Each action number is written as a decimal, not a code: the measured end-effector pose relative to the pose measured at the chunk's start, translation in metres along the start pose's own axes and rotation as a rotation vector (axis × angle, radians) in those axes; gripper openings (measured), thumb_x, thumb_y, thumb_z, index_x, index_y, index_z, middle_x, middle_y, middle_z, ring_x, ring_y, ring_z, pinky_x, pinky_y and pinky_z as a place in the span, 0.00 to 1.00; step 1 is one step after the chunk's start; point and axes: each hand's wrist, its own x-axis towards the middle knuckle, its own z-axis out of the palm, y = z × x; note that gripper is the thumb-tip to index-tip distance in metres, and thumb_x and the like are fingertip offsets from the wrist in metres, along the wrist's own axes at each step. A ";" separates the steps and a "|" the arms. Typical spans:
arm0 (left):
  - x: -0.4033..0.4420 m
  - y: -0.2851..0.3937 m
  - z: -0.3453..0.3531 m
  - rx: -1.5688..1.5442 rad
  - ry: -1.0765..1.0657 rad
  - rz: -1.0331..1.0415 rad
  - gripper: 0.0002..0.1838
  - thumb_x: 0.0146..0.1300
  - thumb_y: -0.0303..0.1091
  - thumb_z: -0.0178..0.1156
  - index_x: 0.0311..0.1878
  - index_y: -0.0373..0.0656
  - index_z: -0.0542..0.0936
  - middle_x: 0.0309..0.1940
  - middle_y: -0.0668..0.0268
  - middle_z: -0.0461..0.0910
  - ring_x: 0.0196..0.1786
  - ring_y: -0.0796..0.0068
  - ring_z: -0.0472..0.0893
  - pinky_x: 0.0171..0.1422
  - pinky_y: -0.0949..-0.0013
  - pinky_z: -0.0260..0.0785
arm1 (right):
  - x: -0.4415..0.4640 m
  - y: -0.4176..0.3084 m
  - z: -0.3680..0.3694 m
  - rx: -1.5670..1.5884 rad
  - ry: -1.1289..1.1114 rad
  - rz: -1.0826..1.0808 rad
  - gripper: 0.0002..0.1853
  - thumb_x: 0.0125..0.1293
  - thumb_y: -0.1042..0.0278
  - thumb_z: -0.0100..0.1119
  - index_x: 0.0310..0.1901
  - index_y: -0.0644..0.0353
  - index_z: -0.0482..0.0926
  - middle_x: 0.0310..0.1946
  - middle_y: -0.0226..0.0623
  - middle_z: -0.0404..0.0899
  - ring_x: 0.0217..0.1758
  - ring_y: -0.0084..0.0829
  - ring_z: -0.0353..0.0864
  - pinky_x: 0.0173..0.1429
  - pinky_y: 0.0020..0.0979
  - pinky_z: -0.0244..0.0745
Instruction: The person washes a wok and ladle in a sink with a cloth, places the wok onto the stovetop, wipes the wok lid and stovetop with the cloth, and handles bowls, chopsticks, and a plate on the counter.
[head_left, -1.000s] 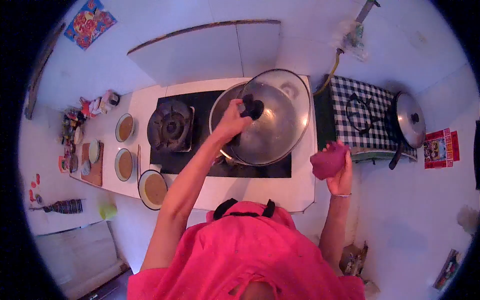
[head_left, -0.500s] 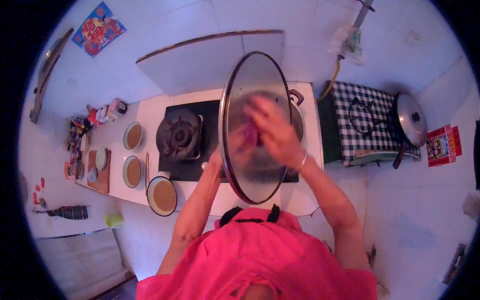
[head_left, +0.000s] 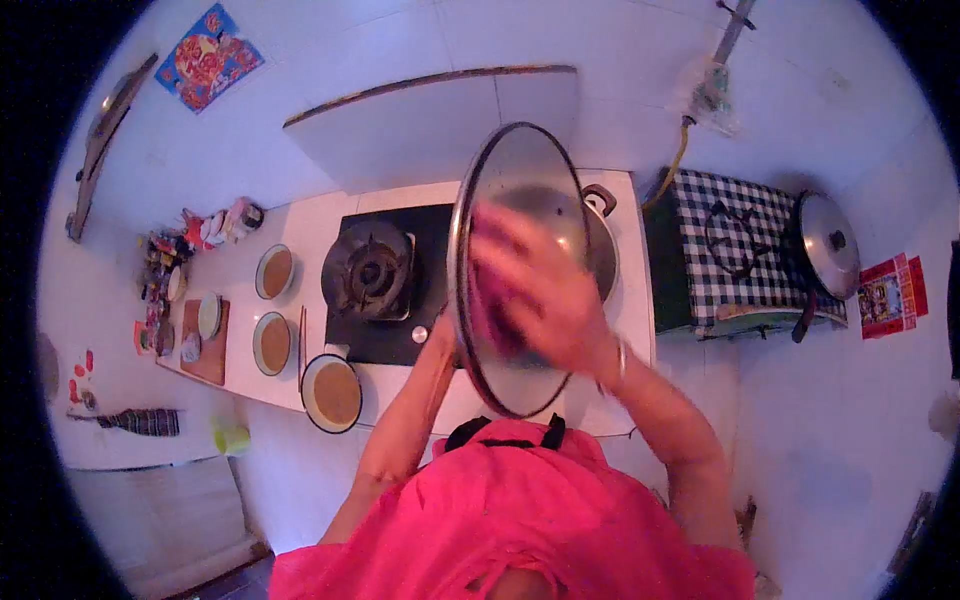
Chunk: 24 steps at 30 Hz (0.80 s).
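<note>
A large glass pot lid point(head_left: 515, 165) with a metal rim is held upright on edge above the stove. My left hand point(head_left: 447, 328) is behind its left side and supports it; the fingers are hidden by the lid. On the near face, my right hand point(head_left: 555, 305) presses a purplish-pink cloth point(head_left: 490, 300) against the glass, its fingers blurred by motion. Behind the lid, to the right, a pot point(head_left: 604, 255) with a dark side handle point(head_left: 600, 198) is partly covered.
Left of the lid is a gas burner point(head_left: 372, 270) on the black cooktop point(head_left: 385, 345). Three bowls of brown liquid, one nearest me point(head_left: 332, 393), stand beside chopsticks point(head_left: 303, 340). A cutting board point(head_left: 205, 355) lies farther left. A lidded pan point(head_left: 828, 245) rests on a checked cloth point(head_left: 700, 200) at right.
My right hand and the cloth have moved down and to the left across the lid. The lid has shifted slightly right and down in view, along with the whole scene.
</note>
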 end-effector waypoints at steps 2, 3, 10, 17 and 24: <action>-0.021 0.014 0.039 -0.029 -0.075 0.040 0.31 0.59 0.47 0.59 0.61 0.43 0.63 0.33 0.67 0.71 0.30 0.79 0.72 0.31 0.74 0.68 | 0.020 0.044 -0.010 -0.219 0.046 0.009 0.24 0.53 0.79 0.51 0.55 0.63 0.70 0.60 0.50 0.64 0.62 0.49 0.64 0.66 0.40 0.59; -0.026 0.012 0.050 -0.068 -0.070 0.059 0.29 0.59 0.48 0.58 0.58 0.44 0.63 0.27 0.69 0.69 0.24 0.81 0.69 0.26 0.75 0.66 | 0.020 0.069 -0.016 -0.326 0.104 0.062 0.23 0.55 0.78 0.51 0.55 0.64 0.70 0.57 0.49 0.66 0.60 0.49 0.66 0.65 0.40 0.60; -0.026 0.014 0.030 -0.200 0.193 0.051 0.16 0.63 0.45 0.56 0.44 0.45 0.67 0.18 0.73 0.62 0.14 0.83 0.63 0.19 0.74 0.60 | -0.082 0.018 0.009 0.633 -0.031 1.218 0.19 0.61 0.75 0.49 0.55 0.66 0.68 0.49 0.50 0.68 0.53 0.41 0.71 0.53 0.30 0.71; -0.025 -0.004 0.028 0.023 0.363 0.193 0.19 0.64 0.43 0.53 0.54 0.45 0.67 0.34 0.72 0.72 0.30 0.77 0.74 0.36 0.75 0.68 | 0.014 0.019 0.016 -0.022 -0.152 0.007 0.30 0.47 0.81 0.58 0.57 0.56 0.71 0.56 0.46 0.63 0.57 0.45 0.68 0.61 0.36 0.65; -0.027 -0.006 0.030 -0.402 -0.080 0.041 0.19 0.60 0.46 0.58 0.48 0.47 0.67 0.22 0.74 0.63 0.13 0.84 0.59 0.18 0.76 0.58 | 0.003 0.072 -0.012 -0.359 0.136 0.422 0.26 0.55 0.68 0.58 0.57 0.55 0.71 0.60 0.47 0.60 0.58 0.45 0.65 0.65 0.40 0.59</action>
